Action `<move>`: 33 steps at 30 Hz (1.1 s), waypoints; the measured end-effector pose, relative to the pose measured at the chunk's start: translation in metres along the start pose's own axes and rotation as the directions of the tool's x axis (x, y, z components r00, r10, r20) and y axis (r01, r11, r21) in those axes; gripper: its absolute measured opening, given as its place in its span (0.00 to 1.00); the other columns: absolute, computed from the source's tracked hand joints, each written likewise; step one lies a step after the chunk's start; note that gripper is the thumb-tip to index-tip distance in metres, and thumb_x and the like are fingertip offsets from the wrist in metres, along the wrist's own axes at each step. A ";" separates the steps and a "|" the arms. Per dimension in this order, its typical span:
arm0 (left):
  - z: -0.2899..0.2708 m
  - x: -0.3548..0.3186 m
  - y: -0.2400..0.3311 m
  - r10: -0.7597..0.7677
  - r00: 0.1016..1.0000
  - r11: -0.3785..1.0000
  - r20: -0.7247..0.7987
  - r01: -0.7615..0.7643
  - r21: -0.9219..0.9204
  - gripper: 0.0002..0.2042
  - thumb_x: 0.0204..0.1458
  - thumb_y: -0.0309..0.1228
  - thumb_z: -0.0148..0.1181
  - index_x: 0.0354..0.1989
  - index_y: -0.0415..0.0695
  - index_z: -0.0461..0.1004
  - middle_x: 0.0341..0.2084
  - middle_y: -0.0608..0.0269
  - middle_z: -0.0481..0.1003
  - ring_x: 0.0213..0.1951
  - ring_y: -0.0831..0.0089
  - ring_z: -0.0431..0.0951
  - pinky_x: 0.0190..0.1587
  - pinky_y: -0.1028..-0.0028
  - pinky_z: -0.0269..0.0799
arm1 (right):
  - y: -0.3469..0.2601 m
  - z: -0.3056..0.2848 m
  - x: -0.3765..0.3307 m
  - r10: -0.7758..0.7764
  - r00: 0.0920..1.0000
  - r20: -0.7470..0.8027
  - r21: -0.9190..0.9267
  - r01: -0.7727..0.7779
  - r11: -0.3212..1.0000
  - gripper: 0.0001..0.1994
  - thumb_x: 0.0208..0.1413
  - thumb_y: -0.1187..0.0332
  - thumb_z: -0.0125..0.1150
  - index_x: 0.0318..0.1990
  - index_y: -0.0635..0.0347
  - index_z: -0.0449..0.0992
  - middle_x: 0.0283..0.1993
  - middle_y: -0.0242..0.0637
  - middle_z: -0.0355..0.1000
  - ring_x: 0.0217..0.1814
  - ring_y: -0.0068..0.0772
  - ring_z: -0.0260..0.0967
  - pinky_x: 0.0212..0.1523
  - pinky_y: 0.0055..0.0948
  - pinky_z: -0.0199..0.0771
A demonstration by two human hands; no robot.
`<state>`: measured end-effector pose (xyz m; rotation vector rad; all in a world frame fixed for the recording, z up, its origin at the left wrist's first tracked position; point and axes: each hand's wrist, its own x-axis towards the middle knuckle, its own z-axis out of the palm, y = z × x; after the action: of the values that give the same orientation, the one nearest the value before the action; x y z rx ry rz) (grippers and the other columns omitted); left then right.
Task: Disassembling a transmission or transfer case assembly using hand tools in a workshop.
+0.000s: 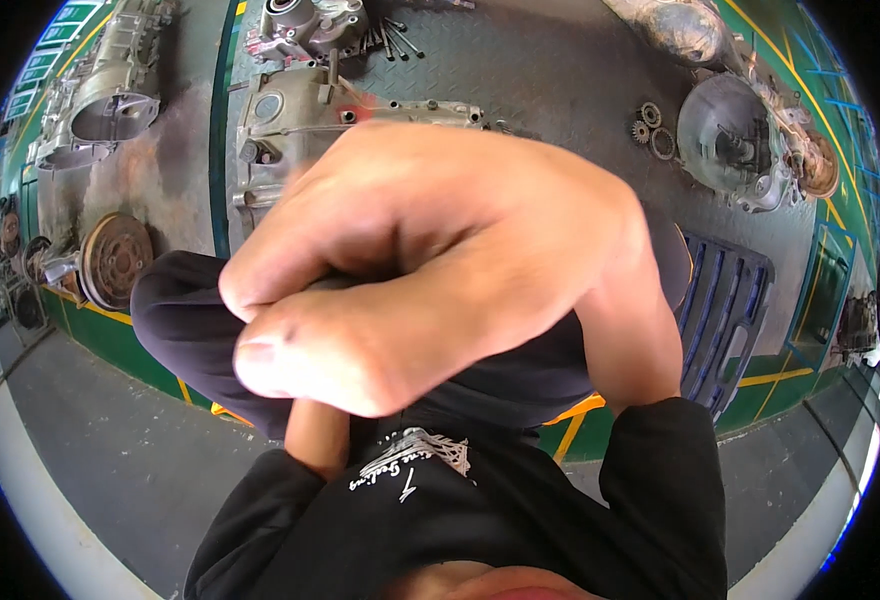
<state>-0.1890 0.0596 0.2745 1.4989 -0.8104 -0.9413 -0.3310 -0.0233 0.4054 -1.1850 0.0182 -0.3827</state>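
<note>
My right hand (460,250) is raised close up and fills the middle of the view. Its fingers are curled, with the thumb pressed against the index finger; whatever they pinch, if anything, is hidden. Behind it lies a grey cast-metal gearbox housing (295,120), partly covered by the hand. Of my left arm, the bare forearm (318,435) shows below the right thumb. The left hand itself is hidden behind the right one, so its fingers cannot be seen.
Beyond the housing sits another metal gear unit (305,28) beside several bolts (395,40). Small gears (650,130) lie near a large bell-shaped housing (725,130) at right. A slatted plastic crate (725,300) stands near my knee; a rusty drum (118,260) is at left.
</note>
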 end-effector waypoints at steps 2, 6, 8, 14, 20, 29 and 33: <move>0.005 0.050 0.013 0.014 0.992 1.000 0.124 -0.017 0.026 0.08 0.64 0.26 0.56 0.48 0.40 0.77 0.38 0.60 0.80 0.35 0.75 0.79 0.37 0.75 0.75 | 0.010 0.009 0.017 -0.106 0.994 -0.029 -0.170 0.099 0.980 0.19 0.61 0.59 0.54 0.22 0.63 0.73 0.16 0.29 0.60 0.20 0.25 0.56 0.29 0.31 0.61; 0.090 0.038 0.053 -0.032 0.885 0.949 0.464 -0.119 0.293 0.14 0.65 0.34 0.57 0.52 0.38 0.76 0.42 0.59 0.78 0.46 0.74 0.75 0.49 0.74 0.72 | 0.023 -0.006 0.019 -0.200 0.955 -0.221 -0.061 0.191 0.980 0.22 0.63 0.46 0.60 0.45 0.57 0.84 0.37 0.38 0.82 0.42 0.31 0.78 0.50 0.34 0.74; 0.120 0.000 0.050 0.079 0.820 0.992 0.566 -0.123 0.039 0.09 0.63 0.29 0.58 0.46 0.38 0.79 0.38 0.61 0.79 0.39 0.79 0.74 0.41 0.73 0.72 | 0.011 -0.012 0.012 -0.261 0.838 -0.480 -0.230 0.168 0.959 0.18 0.61 0.50 0.65 0.42 0.57 0.85 0.34 0.32 0.81 0.34 0.26 0.78 0.36 0.25 0.78; 0.060 -0.064 0.021 0.518 0.761 0.791 0.391 -0.600 0.120 0.18 0.49 0.19 0.63 0.50 0.34 0.70 0.45 0.43 0.71 0.44 0.51 0.75 0.46 0.64 0.72 | 0.014 -0.047 0.001 -0.625 0.595 -0.505 -0.453 0.433 0.779 0.28 0.69 0.41 0.44 0.21 0.50 0.61 0.18 0.20 0.52 0.18 0.14 0.47 0.18 0.21 0.48; -0.005 -0.098 -0.066 -0.134 0.942 0.917 0.307 0.001 0.398 0.08 0.62 0.23 0.55 0.47 0.35 0.73 0.36 0.58 0.75 0.38 0.73 0.74 0.44 0.74 0.70 | 0.005 -0.038 -0.023 -0.746 0.312 -0.588 -0.596 0.457 0.661 0.27 0.70 0.43 0.45 0.23 0.50 0.62 0.19 0.21 0.50 0.18 0.15 0.45 0.18 0.21 0.46; 0.048 -0.047 -0.111 0.020 0.998 0.834 0.058 -0.049 0.549 0.16 0.57 0.30 0.66 0.47 0.33 0.70 0.32 0.48 0.75 0.29 0.57 0.77 0.36 0.64 0.75 | -0.039 -0.060 -0.056 -0.794 0.108 -0.599 -0.730 0.334 0.596 0.24 0.71 0.46 0.46 0.25 0.51 0.62 0.19 0.21 0.47 0.18 0.16 0.41 0.18 0.21 0.44; 0.050 -0.040 -0.134 0.151 0.982 0.734 0.111 -0.186 0.653 0.16 0.57 0.32 0.66 0.47 0.34 0.71 0.33 0.46 0.76 0.32 0.48 0.79 0.36 0.59 0.75 | -0.039 -0.073 -0.067 -0.654 0.112 -0.748 -0.420 0.682 0.598 0.21 0.73 0.52 0.47 0.27 0.53 0.61 0.20 0.22 0.45 0.18 0.18 0.38 0.19 0.22 0.41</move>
<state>-0.2533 0.0908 0.1442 1.9652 -1.3973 -0.5653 -0.4198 -0.0811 0.4006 -0.7580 0.3718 -1.8420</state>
